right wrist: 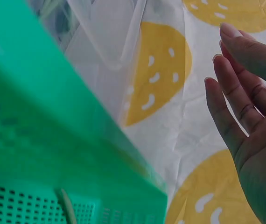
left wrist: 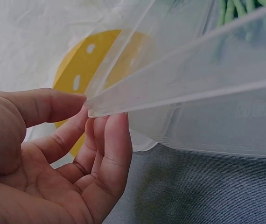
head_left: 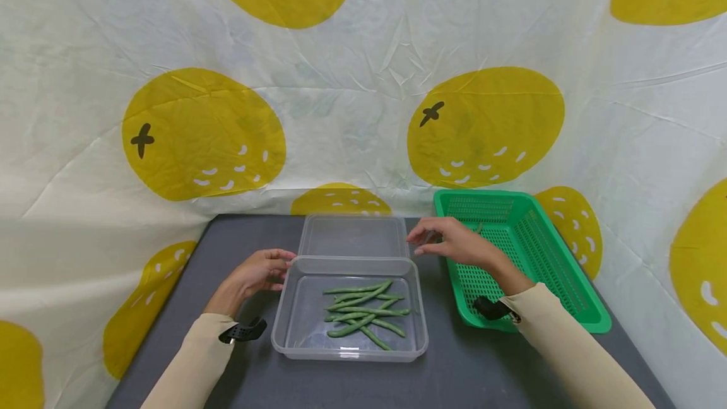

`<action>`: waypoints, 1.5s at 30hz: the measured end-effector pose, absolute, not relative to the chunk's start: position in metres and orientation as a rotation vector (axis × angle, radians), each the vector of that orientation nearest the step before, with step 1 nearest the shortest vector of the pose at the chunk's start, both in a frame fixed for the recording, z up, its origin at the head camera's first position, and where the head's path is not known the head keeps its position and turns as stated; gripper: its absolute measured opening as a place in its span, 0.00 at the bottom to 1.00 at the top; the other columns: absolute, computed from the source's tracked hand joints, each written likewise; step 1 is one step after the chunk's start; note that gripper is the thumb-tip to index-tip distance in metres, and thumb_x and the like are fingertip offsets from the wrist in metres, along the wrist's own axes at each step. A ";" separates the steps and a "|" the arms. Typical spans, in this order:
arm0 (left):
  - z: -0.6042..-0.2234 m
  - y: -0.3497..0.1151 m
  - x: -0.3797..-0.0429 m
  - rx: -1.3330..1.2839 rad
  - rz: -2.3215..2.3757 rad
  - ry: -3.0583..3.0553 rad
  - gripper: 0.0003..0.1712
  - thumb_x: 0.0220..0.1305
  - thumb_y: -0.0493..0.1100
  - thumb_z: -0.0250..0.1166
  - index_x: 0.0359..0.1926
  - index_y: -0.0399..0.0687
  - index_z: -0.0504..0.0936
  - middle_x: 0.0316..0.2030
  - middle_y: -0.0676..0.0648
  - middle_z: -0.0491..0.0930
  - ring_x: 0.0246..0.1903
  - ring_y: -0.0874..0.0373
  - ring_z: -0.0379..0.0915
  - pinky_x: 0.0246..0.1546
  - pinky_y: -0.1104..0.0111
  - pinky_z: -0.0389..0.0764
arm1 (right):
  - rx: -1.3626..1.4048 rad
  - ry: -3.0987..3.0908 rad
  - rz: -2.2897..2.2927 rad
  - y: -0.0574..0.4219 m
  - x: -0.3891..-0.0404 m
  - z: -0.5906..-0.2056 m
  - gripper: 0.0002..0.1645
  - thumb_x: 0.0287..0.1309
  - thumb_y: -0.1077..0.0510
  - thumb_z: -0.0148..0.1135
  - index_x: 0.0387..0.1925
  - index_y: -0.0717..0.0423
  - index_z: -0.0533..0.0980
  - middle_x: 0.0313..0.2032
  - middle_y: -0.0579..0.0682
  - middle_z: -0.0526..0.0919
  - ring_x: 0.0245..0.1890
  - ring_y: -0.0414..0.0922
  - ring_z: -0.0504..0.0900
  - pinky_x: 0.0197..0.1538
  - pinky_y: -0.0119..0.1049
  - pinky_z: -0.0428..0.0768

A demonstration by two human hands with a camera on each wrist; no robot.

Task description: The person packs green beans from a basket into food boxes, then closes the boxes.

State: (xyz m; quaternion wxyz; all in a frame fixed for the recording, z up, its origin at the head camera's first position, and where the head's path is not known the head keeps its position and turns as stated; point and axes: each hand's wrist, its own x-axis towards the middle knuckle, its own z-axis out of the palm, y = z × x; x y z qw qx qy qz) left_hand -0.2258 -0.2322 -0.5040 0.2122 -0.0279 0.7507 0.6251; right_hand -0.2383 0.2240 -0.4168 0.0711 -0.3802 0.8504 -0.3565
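A clear plastic container [head_left: 349, 355] sits on the table with several green beans [head_left: 352, 328] lying crossed in it. My left hand [head_left: 257, 272] is at its far left corner. In the left wrist view, the thumb and fingertips [left wrist: 116, 128] pinch the container's corner rim [left wrist: 112, 103]. Behind the container lies a clear flat lid [head_left: 353, 235]. My right hand [head_left: 449, 242] hovers by the lid's right side with fingers loosely bent, holding nothing. Beneath the right forearm stands a green basket [head_left: 548, 264]; one bean [right wrist: 66, 205] shows inside it in the right wrist view.
The dark grey table [head_left: 250, 377] ends at the back against a white cloth [head_left: 346, 125] with yellow fruit prints. More of this cloth hangs along both sides. The basket takes up the right part of the table, close beside the container.
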 end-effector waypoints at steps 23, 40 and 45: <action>-0.502 -0.232 -0.226 -0.103 1.741 2.075 0.25 0.70 0.36 0.59 0.64 0.31 0.72 0.46 0.37 0.82 0.38 0.52 0.78 0.36 0.60 0.83 | -0.912 2.746 -0.976 0.300 -0.271 -0.429 0.23 0.60 0.64 0.70 0.58 0.56 0.79 0.52 0.53 0.84 0.53 0.52 0.80 0.59 0.58 0.75; -0.503 -0.233 -0.225 -0.081 1.747 2.066 0.25 0.70 0.37 0.60 0.64 0.30 0.72 0.44 0.38 0.82 0.36 0.54 0.78 0.36 0.60 0.83 | -0.863 2.699 -0.932 0.334 -0.292 -0.463 0.26 0.60 0.69 0.68 0.59 0.60 0.76 0.55 0.63 0.82 0.58 0.65 0.77 0.59 0.64 0.73; -0.504 -0.233 -0.225 -0.088 1.735 2.074 0.25 0.70 0.37 0.59 0.65 0.31 0.72 0.47 0.36 0.81 0.37 0.53 0.79 0.36 0.60 0.84 | -0.837 2.673 -0.912 0.341 -0.298 -0.473 0.24 0.60 0.71 0.67 0.58 0.59 0.77 0.55 0.62 0.81 0.59 0.67 0.75 0.60 0.65 0.73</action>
